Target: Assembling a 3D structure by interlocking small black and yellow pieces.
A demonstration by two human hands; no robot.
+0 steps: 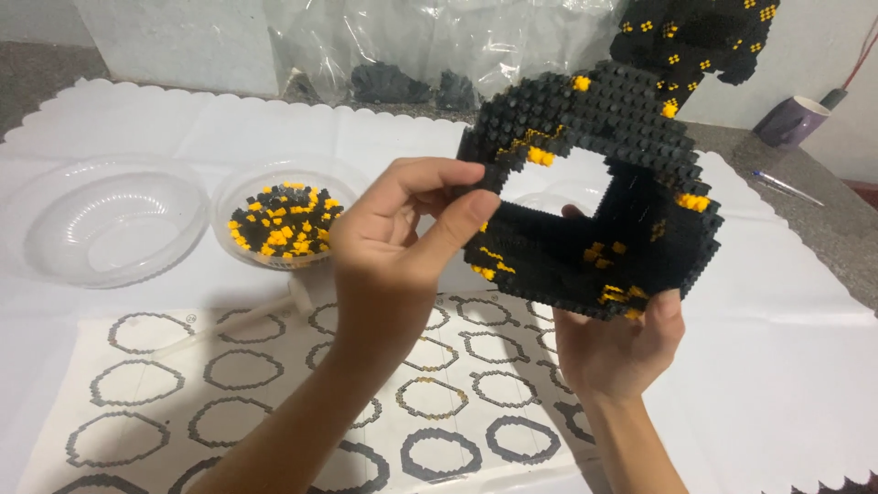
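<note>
Your right hand point(617, 352) grips the black brick ring point(594, 197) from below while your left hand point(402, 238) pinches its edge, fitting bricks; press gently next, keeping the ring steady.

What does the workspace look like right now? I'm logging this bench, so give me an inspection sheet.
Surface: white scallop-edged cover, with a printed sheet of ring diagrams on it.
Job's things: black and yellow brick model, ring-shaped, held up off the table.
Clutter: bowl of black and yellow bricks; empty clear bowl; plastic bags; purple mug; pen.
Hands: left hand pinches the model's left edge; right hand supports it underneath.
Cables: red cable by the wall.
Surroundings: second brick piece behind.
</note>
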